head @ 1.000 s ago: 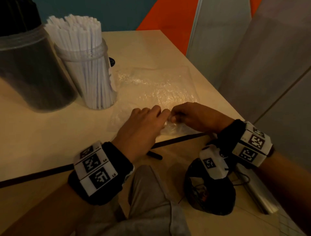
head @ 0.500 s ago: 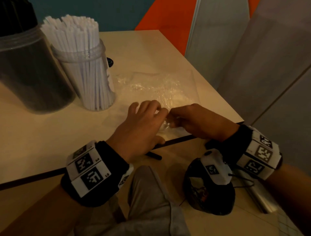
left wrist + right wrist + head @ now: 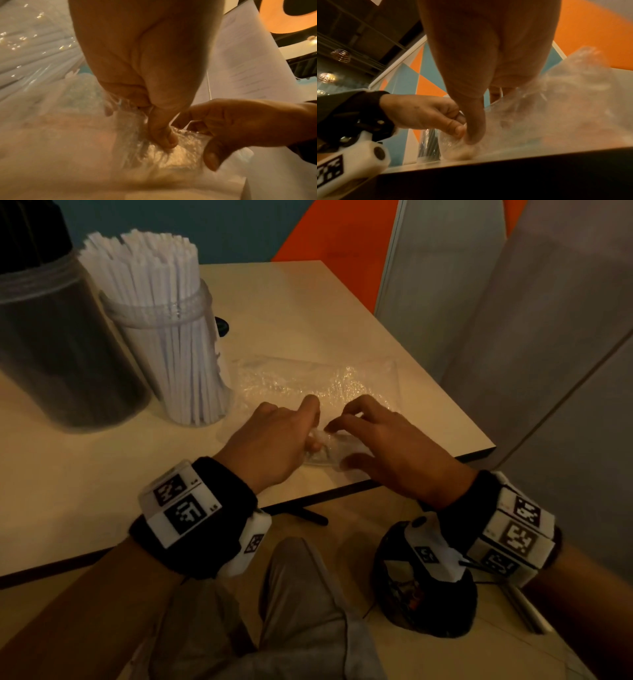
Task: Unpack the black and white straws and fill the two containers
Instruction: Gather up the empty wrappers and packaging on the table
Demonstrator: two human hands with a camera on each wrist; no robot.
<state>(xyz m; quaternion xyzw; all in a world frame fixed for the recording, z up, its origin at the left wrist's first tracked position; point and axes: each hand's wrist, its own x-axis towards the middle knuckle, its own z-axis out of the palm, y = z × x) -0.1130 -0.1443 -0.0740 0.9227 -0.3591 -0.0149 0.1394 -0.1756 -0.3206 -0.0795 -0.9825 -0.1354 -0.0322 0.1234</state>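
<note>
A clear plastic bag lies flat and empty on the beige table. My left hand and right hand meet at its near end, close to the table's front edge. Each pinches the bunched plastic between thumb and fingers. The left wrist view shows my left hand gripping the crumpled bag. In the right wrist view my right hand presses its thumb into the wad. A clear jar packed with white straws stands at the left. A larger jar of black straws is beside it.
The table's dark front edge runs just under my wrists. A small black round object sits behind the white-straw jar. Below the table are my grey-trousered knee and a black bag. Grey panels stand to the right.
The bag's near end has been gathered into a tighter wad between both hands. My right hand's fingers have spread over it, and my left hand has turned its thumb in.
</note>
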